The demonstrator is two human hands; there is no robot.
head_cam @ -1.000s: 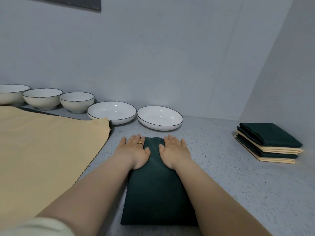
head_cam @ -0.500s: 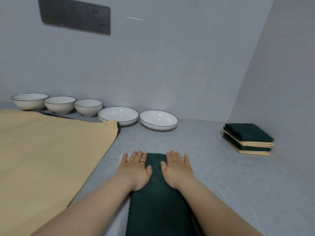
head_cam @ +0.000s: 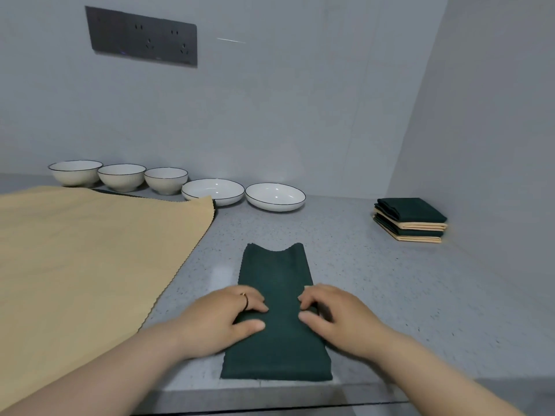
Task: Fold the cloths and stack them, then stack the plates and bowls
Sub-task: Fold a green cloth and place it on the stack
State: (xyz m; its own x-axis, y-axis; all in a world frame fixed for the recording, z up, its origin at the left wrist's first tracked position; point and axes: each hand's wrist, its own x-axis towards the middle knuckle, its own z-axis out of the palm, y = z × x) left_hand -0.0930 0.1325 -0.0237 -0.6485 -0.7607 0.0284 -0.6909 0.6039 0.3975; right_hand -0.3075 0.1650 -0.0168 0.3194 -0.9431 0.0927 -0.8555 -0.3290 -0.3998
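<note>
Head view, lower centre: left hand (head_cam: 222, 319) and right hand (head_cam: 336, 316) each pinch a long edge of the folded green cloth (head_cam: 276, 274), fingers curled, on the counter (head_cam: 390, 280). Left: yellow cloth (head_cam: 90, 250) spread flat. Right, mid-frame: stack (head_cam: 411, 219) of folded cloths. Farther, by the wall: two plates (head_cam: 274, 196), three bowls (head_cam: 121, 177) in a row.

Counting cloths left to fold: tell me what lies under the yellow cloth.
A dark green edge shows beneath the yellow cloth, along its far side near the bowls; the rest is covered.
</note>
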